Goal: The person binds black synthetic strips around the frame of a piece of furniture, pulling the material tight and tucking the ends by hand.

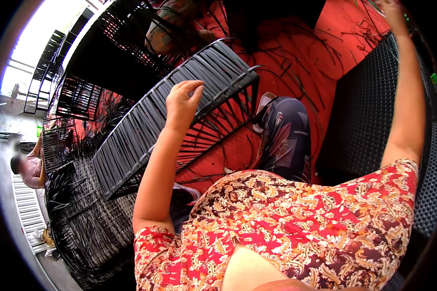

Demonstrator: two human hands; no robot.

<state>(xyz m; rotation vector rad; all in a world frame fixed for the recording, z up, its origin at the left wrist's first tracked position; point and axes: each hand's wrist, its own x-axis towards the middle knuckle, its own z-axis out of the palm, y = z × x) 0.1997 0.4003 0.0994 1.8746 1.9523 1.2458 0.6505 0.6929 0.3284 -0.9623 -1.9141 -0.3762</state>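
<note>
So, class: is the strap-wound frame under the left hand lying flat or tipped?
Tipped: the frame slants, far end raised off the red floor, left hand resting on it.

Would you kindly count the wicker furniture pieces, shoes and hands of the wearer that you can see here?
Strip-woven frames: 2, one under the left hand at, one at
Woven dark seat: 1
Shoes: 2
Hands: 2, right hand
Total: 7
</note>
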